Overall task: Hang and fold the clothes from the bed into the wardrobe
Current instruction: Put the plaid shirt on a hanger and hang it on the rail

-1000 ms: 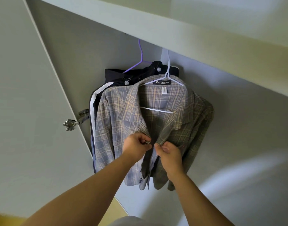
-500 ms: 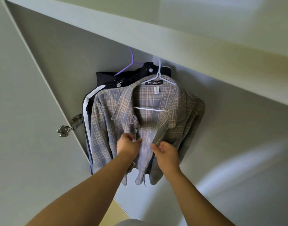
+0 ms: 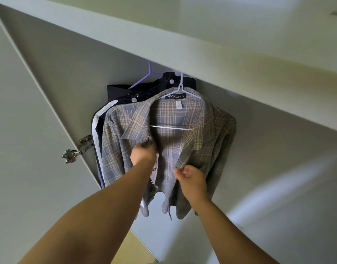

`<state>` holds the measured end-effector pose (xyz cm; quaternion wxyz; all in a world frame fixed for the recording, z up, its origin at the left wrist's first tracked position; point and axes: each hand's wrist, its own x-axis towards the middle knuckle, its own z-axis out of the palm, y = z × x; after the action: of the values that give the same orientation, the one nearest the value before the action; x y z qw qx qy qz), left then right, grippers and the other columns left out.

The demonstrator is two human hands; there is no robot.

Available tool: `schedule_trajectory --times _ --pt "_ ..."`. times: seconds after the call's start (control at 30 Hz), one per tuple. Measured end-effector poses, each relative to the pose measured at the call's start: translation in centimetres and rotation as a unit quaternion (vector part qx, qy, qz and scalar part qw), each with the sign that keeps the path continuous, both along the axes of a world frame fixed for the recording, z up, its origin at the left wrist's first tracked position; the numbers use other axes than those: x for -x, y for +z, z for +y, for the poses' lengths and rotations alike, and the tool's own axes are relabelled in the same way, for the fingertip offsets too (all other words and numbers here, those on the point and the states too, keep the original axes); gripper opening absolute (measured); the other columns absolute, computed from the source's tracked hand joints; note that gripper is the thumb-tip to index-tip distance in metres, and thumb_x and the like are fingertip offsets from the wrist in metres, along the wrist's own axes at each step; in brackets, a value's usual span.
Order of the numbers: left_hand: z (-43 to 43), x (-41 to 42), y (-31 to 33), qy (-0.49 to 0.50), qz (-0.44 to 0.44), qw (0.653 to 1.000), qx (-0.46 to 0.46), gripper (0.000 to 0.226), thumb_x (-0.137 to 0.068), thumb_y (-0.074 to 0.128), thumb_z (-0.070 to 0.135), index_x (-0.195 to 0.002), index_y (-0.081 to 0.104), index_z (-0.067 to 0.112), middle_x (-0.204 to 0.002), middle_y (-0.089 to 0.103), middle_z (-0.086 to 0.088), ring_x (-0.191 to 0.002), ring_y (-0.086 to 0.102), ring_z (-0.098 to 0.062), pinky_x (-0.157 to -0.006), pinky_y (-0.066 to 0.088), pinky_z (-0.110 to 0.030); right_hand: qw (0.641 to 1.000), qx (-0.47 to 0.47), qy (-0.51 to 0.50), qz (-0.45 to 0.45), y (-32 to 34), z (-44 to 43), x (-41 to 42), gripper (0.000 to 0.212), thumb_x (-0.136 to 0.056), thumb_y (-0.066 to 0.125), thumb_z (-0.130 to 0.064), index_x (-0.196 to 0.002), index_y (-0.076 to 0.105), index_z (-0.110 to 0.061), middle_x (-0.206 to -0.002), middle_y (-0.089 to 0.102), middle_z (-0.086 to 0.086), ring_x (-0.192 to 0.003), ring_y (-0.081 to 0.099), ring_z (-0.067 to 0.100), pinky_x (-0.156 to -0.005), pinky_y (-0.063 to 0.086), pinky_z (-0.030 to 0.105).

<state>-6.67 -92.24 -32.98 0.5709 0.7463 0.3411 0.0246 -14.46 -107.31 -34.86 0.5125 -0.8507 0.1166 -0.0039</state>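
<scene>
Up in the wardrobe (image 3: 49, 77) the plaid shirt (image 3: 207, 134) hangs on its white hanger (image 3: 180, 88) before a dark jacket (image 3: 123, 92), left hand (image 3: 143, 154) gripping one front edge under the collar, right hand (image 3: 192, 180) pinching the other lower down.

A pale ceiling (image 3: 240, 14) is seen at the top, with a small dark fitting (image 3: 336, 13) set in it; yellowish floor (image 3: 139, 250) is glimpsed below.
</scene>
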Motion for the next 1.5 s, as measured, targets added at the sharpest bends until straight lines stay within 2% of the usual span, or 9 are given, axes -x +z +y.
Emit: schedule_trajectory --times 0.2,0.37,0.57,0.77,0.87,0.97,1.17,1.3,1.5 --pt "0.1 2.8 0.1 -0.134 -0.053 0.988 -0.051 0.013 -0.099 0.054 0.024 -0.1 0.052 0.012 -0.086 0.062 -0.006 -0.075 0.061 -0.021 -0.059 0.049 -0.034 1.0 -0.005 0.008 -0.008 0.0 0.2 0.1 0.037 -0.095 0.067 -0.033 -0.063 0.056 -0.017 -0.06 0.06 -0.005 -0.061 0.058 0.01 -0.062 0.044 0.023" --pt "0.6 3.9 -0.8 -0.172 -0.094 0.978 0.078 0.007 -0.101 0.056 0.019 -0.108 0.055 0.022 -0.105 0.072 -0.006 -0.094 0.073 -0.024 -0.083 0.061 -0.049 1.0 0.016 0.022 -0.007 0.3 1.0 0.1 0.039 -0.097 0.064 -0.031 -0.062 0.049 -0.021 -0.058 0.053 -0.009 -0.059 0.053 0.004 -0.058 0.037 0.016" --pt "1.0 4.4 0.3 -0.222 -0.09 0.962 0.133 0.012 -0.104 0.054 0.021 -0.115 0.053 0.015 -0.109 0.07 -0.015 -0.093 0.074 -0.029 -0.073 0.063 -0.043 0.999 0.016 0.036 -0.017 0.8 1.9 0.0 0.034 -0.097 0.064 -0.031 -0.066 0.053 -0.023 -0.061 0.057 -0.01 -0.061 0.057 0.002 -0.057 0.036 0.012" --pt "1.4 4.6 0.0 -0.284 -0.051 0.95 0.117 0.043 -0.076 0.084 -0.002 -0.109 0.058 0.003 -0.099 0.071 -0.013 -0.091 0.074 -0.027 -0.083 0.062 -0.042 0.999 0.015 0.037 -0.006 1.0 1.9 -0.1 0.033 -0.097 0.064 -0.029 -0.067 0.052 -0.021 -0.059 0.055 -0.012 -0.059 0.054 -0.001 -0.052 0.034 0.009" --pt "1.8 4.6 -0.6 -0.268 -0.03 0.95 0.156 0.027 -0.075 0.081 -0.009 -0.095 0.065 -0.002 -0.093 0.071 -0.021 -0.088 0.072 -0.029 -0.081 0.059 -0.035 0.999 0.019 0.035 -0.007 1.1 1.8 -0.1 0.034 -0.098 0.063 -0.03 -0.067 0.052 -0.02 -0.062 0.055 -0.009 -0.061 0.054 0.001 -0.055 0.034 0.013" --pt "2.2 4.9 -1.1 -0.253 -0.023 0.959 0.123 0.016 -0.08 0.08 -0.003 -0.083 0.065 0.003 -0.084 0.071 -0.018 -0.084 0.071 -0.034 -0.081 0.06 -0.039 0.999 0.02 0.038 -0.013 0.8 1.7 -0.2 0.036 -0.097 0.063 -0.03 -0.068 0.052 -0.013 -0.059 0.052 -0.007 -0.058 0.052 0.004 -0.056 0.037 0.015" --pt "1.9 5.1 -0.8 -0.302 -0.045 0.952 -0.001 0.007 -0.097 0.063 0.013 -0.102 0.063 0.018 -0.089 0.074 -0.003 -0.085 0.072 -0.021 -0.081 0.059 -0.039 0.999 0.025 0.038 -0.024 0.9 1.4 0.2 0.039 -0.097 0.064 -0.025 -0.063 0.046 -0.02 -0.055 0.05 -0.01 -0.055 0.054 -0.005 -0.053 0.04 0.006" --pt "1.2 4.9 0.1 -0.311 -0.046 0.946 -0.077 0.014 -0.099 0.053 0.01 -0.094 0.056 0.023 -0.086 0.073 -0.004 -0.07 0.065 -0.014 -0.059 0.049 -0.025 0.999 0.009 0.041 -0.028 1.0 1.4 0.5 0.044 -0.096 0.066 -0.022 -0.061 0.041 -0.023 -0.048 0.052 -0.02 -0.051 0.05 -0.006 -0.054 0.04 0.006" --pt "0.3 3.7 0.8 -0.298 -0.035 0.942 -0.153 0.009 -0.099 0.049 0.013 -0.092 0.054 0.012 -0.08 0.059 -0.005 -0.07 0.056 -0.019 -0.057 0.043 -0.028 0.998 0.002 0.044 -0.047 1.1 1.9 0.5 0.046 -0.094 0.069 -0.021 -0.058 0.04 -0.024 -0.048 0.051 -0.021 -0.051 0.05 -0.004 -0.055 0.041 0.008"
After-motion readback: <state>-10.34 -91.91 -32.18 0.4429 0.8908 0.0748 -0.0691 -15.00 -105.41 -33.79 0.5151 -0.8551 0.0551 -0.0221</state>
